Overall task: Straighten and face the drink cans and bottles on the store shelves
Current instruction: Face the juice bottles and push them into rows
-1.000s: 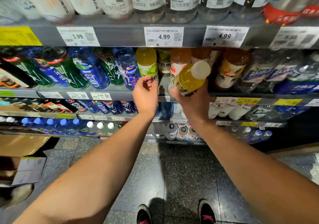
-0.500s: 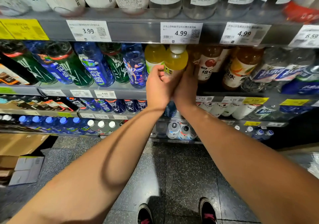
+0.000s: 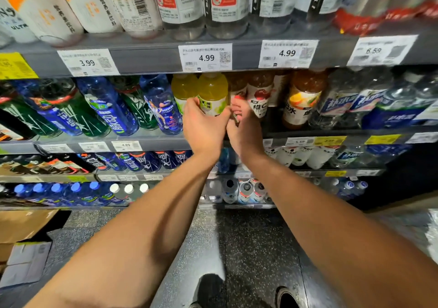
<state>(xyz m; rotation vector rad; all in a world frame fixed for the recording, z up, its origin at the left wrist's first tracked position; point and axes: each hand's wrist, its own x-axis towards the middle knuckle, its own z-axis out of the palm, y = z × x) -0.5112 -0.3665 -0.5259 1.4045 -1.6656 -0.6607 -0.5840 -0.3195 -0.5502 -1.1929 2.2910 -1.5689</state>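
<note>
— While blue bottles (image 3: 163, 103) are leaning at centre-left, what is the left hand (image 3: 203, 127) doing?
— Cupping the yellow bottle (image 3: 212, 94), upright at upper centre under the 4.99 tag (image 3: 205, 57).
— Right hand (image 3: 245, 129)?
— Touching that bottle's right side, fingers half-curled; whether it is gripping, I cannot tell.

Dim aisle, motion blur at top, wide-angle edge distortion.
</note>
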